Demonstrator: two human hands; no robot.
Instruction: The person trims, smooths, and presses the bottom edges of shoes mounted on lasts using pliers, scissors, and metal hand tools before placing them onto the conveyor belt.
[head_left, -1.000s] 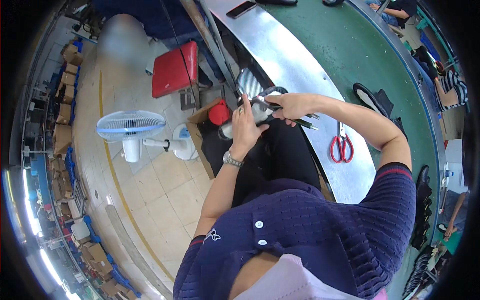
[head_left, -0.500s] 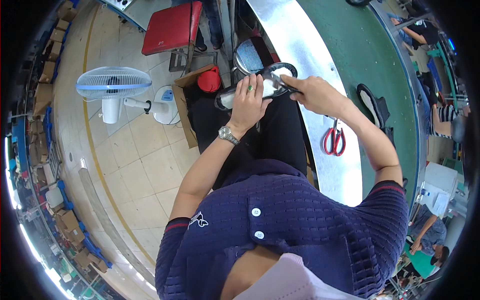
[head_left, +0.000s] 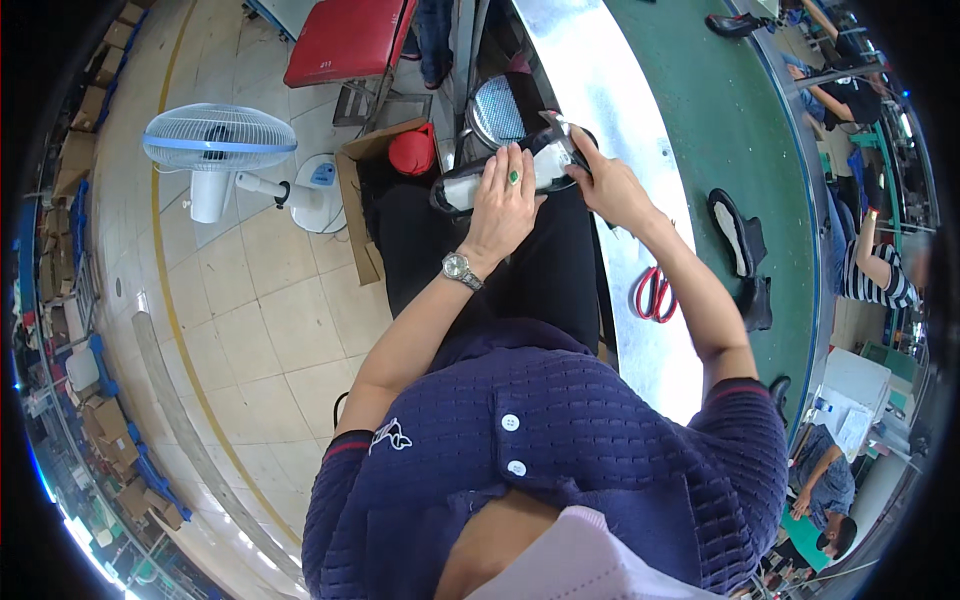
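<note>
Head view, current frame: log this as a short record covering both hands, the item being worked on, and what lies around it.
Left hand: laid over the shoe, fingers extended
Right hand: closed around a metal tool at the shoe's right end
Shoe: black-edged, white face up, over the lap
Tool type: cannot tell; partly hidden
Metal bench strip: red-handled scissors on it
Green surface: other black footwear on it
Floor, left: standing fan
</note>
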